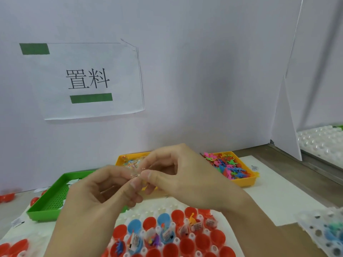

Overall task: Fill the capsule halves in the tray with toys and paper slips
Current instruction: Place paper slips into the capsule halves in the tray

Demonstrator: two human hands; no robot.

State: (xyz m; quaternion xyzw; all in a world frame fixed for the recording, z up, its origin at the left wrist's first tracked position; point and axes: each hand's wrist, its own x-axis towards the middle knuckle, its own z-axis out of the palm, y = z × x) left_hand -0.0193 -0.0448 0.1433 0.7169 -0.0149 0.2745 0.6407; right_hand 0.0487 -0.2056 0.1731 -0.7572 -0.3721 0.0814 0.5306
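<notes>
I had left hand (104, 190) and right hand (178, 175) pinching one small clear item (136, 173) above the tray (230, 225); few near capsule halves (168, 236) filled, most red ones empty.

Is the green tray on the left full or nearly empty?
Nearly empty. The green tray's gridded floor shows bare; only a few white paper slips lie at its far end. The hands hide its right part.

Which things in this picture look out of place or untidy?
Red capsule halves lie loose on the table left of the green tray, outside any holder. The wall sign's top right corner is peeling.
</notes>
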